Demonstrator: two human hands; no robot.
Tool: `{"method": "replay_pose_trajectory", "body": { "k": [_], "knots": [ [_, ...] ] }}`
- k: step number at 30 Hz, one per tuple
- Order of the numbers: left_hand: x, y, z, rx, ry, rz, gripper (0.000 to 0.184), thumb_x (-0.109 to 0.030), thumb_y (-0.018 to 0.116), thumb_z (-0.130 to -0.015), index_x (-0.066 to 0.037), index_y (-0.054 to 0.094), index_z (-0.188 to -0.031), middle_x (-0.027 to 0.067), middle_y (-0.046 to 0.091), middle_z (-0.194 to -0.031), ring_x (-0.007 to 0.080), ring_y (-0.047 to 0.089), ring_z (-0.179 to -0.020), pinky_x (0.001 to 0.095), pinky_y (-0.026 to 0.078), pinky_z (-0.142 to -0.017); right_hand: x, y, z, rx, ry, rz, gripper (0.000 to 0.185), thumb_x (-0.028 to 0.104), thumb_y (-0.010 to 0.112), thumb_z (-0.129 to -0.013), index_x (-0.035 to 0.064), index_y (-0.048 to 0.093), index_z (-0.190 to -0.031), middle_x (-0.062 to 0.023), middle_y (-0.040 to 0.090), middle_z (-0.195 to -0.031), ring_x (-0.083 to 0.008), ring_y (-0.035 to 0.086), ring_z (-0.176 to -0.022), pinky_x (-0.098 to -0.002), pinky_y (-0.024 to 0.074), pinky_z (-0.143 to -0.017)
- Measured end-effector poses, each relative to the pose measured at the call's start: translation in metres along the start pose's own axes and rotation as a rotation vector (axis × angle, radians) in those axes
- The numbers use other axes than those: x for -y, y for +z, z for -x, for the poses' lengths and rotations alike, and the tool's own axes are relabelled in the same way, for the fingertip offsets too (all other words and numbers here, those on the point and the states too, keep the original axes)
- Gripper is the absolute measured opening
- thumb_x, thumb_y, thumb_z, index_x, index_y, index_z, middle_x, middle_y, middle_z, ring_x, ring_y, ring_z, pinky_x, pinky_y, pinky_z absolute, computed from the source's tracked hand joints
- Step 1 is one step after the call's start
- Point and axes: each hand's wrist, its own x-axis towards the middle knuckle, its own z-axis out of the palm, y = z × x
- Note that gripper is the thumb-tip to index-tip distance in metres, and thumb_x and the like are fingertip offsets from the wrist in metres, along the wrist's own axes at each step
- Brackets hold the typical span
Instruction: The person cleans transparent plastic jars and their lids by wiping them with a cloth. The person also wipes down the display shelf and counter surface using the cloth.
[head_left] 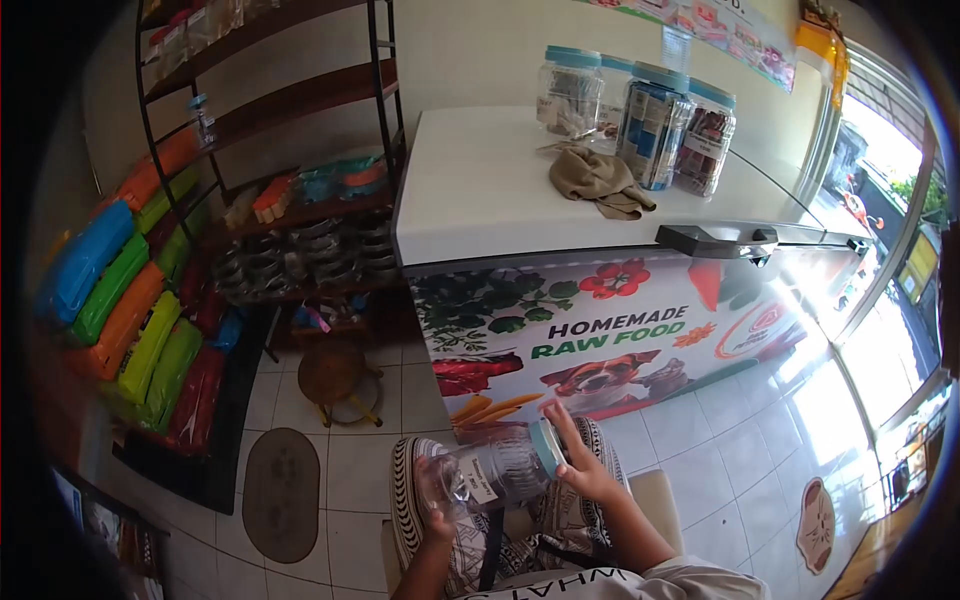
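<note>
A clear plastic jar (505, 464) with a white paper label lies tilted on its side above my lap. Its light-blue lid (546, 448) points to the right. My left hand (436, 512) is wrapped around the jar's base. At the other end my right hand (584, 468) grips the lid, its fingers reaching over the top and its thumb at the near side. The lid sits on the jar's mouth. Some small contents show inside, too unclear to name.
Ahead stands a white chest freezer (480, 190) with a dark handle (718, 240). On it are several blue-lidded jars (655, 130) and a brown cloth (600, 182). A shelf rack (290, 95), colourful stacked bags (140, 330) and a round stool (334, 372) are leftward.
</note>
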Motion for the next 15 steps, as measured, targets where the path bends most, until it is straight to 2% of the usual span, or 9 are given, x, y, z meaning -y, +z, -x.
{"method": "replay_pose_trajectory", "body": {
  "k": [2,3,4,6,7,10,11,14,15],
  "knots": [
    [0.001,-0.004,0.001,0.117,0.001,-0.12,0.094,-0.056,0.055,-0.076,-0.011,0.012,-0.147,0.0129,0.033,-0.144,0.0282,0.038,-0.129,0.0425,0.029,-0.108,0.002,0.014,0.003,-0.112,0.168,0.207,0.092,0.052,0.065,-0.08,-0.0009,0.024,-0.142,-0.0216,0.023,-0.147,-0.0346,0.03,-0.134,-0.0395,0.0228,-0.108],
    [0.006,-0.007,0.002,0.044,-0.048,-0.06,0.092,-0.056,0.055,-0.076,-0.01,0.016,-0.146,0.016,0.038,-0.141,0.0284,0.037,-0.13,0.045,0.029,-0.108,0.008,0.021,0.004,-0.217,0.144,0.254,0.082,0.05,0.068,-0.077,0.0018,0.038,-0.135,-0.022,0.038,-0.137,-0.038,0.04,-0.125,-0.0422,0.03,-0.104],
    [0.006,-0.011,0.004,0.054,-0.057,-0.06,0.092,-0.056,0.055,-0.076,-0.01,0.016,-0.146,0.016,0.038,-0.141,0.0284,0.037,-0.13,0.045,0.029,-0.108,0.018,0.017,0.003,-0.23,0.147,0.254,0.082,0.05,0.068,-0.077,0.0018,0.038,-0.135,-0.022,0.038,-0.137,-0.038,0.04,-0.125,-0.0422,0.03,-0.104],
    [0.005,-0.019,0.005,-0.081,-0.48,0.213,0.091,-0.059,0.054,-0.076,-0.008,0.023,-0.144,0.0204,0.041,-0.137,0.0297,0.039,-0.128,0.0482,0.03,-0.107,0.041,0.0,-0.007,0.068,-0.113,0.584,0.073,0.04,0.071,-0.072,0.0104,0.043,-0.133,-0.02,0.044,-0.13,-0.0393,0.045,-0.117,-0.0439,0.0374,-0.098],
    [0.009,-0.023,0.008,-0.076,-0.484,0.214,0.091,-0.059,0.054,-0.076,-0.008,0.023,-0.144,0.0204,0.041,-0.137,0.0297,0.039,-0.128,0.0482,0.03,-0.107,0.05,-0.008,-0.012,0.108,-0.2,0.62,0.068,0.041,0.072,-0.069,0.0137,0.05,-0.128,-0.0205,0.047,-0.125,-0.04,0.048,-0.111,-0.0452,0.0411,-0.092],
    [0.012,-0.019,0.008,0.083,-0.762,0.393,0.092,-0.063,0.052,-0.075,-0.002,0.029,-0.141,0.0227,0.045,-0.132,0.0312,0.049,-0.119,0.0497,0.04,-0.099,0.069,-0.034,-0.022,0.215,-0.347,0.547,0.066,0.043,0.072,-0.067,0.0129,0.055,-0.123,-0.0219,0.046,-0.125,-0.0402,0.051,-0.108,-0.0457,0.043,-0.089],
    [0.006,0.0,0.005,0.174,-0.795,0.313,0.095,-0.065,0.051,-0.074,0.001,0.03,-0.139,0.0233,0.047,-0.13,0.0321,0.053,-0.113,0.0488,0.046,-0.091,0.074,-0.04,-0.027,0.177,-0.402,0.503,0.064,0.045,0.071,-0.066,0.0127,0.058,-0.12,-0.024,0.046,-0.125,-0.0416,0.052,-0.107,-0.0461,0.044,-0.088],
    [0.009,0.018,0.014,0.108,-0.877,0.493,0.102,-0.068,0.056,-0.071,0.008,0.03,-0.135,0.0259,0.05,-0.124,0.0336,0.06,-0.101,0.0469,0.055,-0.068,0.095,-0.061,-0.056,0.143,-0.517,0.418,0.067,0.047,0.071,-0.068,0.0121,0.056,-0.123,-0.0247,0.045,-0.127,-0.042,0.051,-0.11,-0.0464,0.0435,-0.09],
    [0.004,0.023,0.011,0.124,-0.861,0.476,0.102,-0.069,0.056,-0.07,0.005,0.03,-0.136,0.0264,0.048,-0.126,0.0358,0.059,-0.102,0.0469,0.054,-0.064,0.105,-0.066,-0.07,0.09,-0.549,0.534,0.07,0.049,0.071,-0.069,0.0114,0.052,-0.125,-0.025,0.044,-0.128,-0.0421,0.05,-0.111,-0.0468,0.043,-0.09]
  ]
}}
